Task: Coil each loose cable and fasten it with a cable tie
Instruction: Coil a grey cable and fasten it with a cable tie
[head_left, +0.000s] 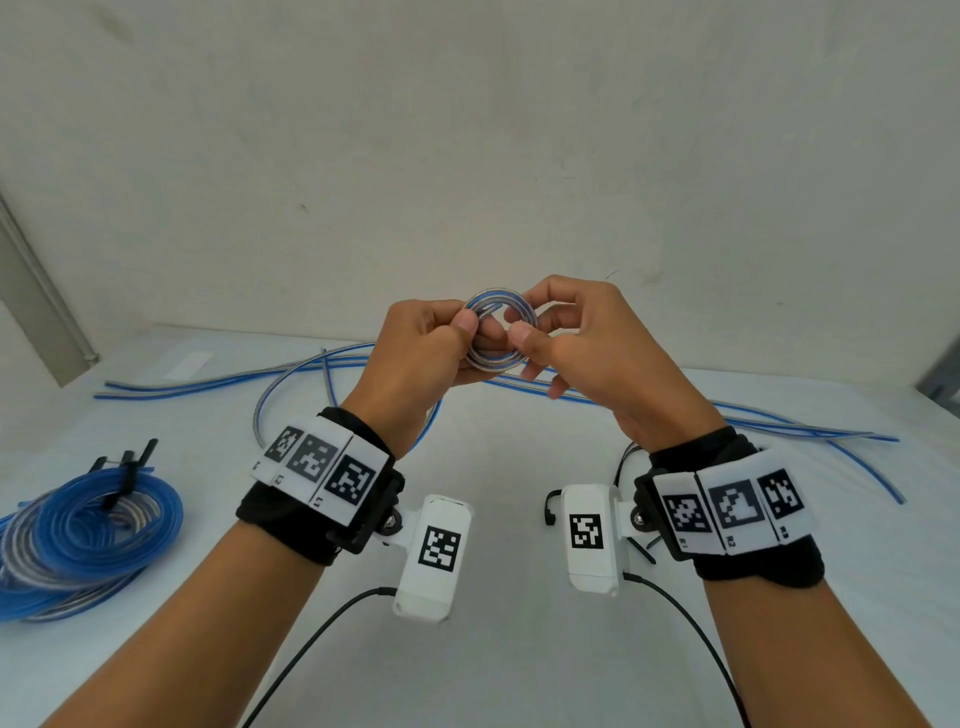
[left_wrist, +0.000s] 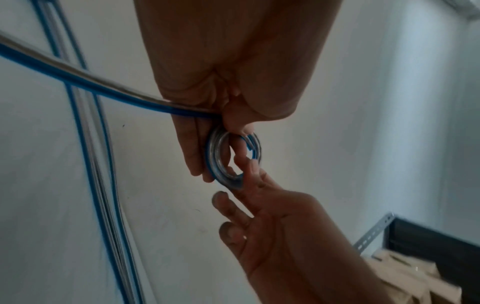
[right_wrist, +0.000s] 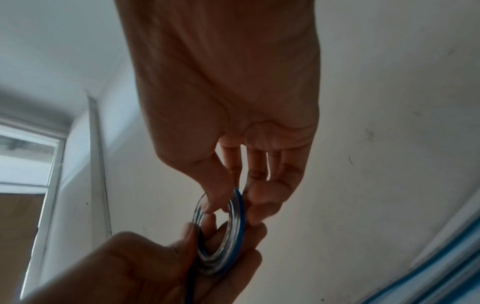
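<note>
Clearly, the left hand (head_left: 415, 353) pinched a small coil (head_left: 498, 332) above the tabletop (head_left: 498, 467), the right hand (head_left: 582, 343) pinching its far side. Each wrap probably needed pinning flat while the tail (left_wrist: 78, 80) fed round, slack.

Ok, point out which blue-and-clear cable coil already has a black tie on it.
The big blue-and-clear coil lying at the table's left edge: black ties cross its top. The small coil held in both hands shows none.

Left hand (head_left: 421, 345) and right hand (head_left: 574, 338) raised together, fingers (head_left: 465, 325) pinching.
</note>
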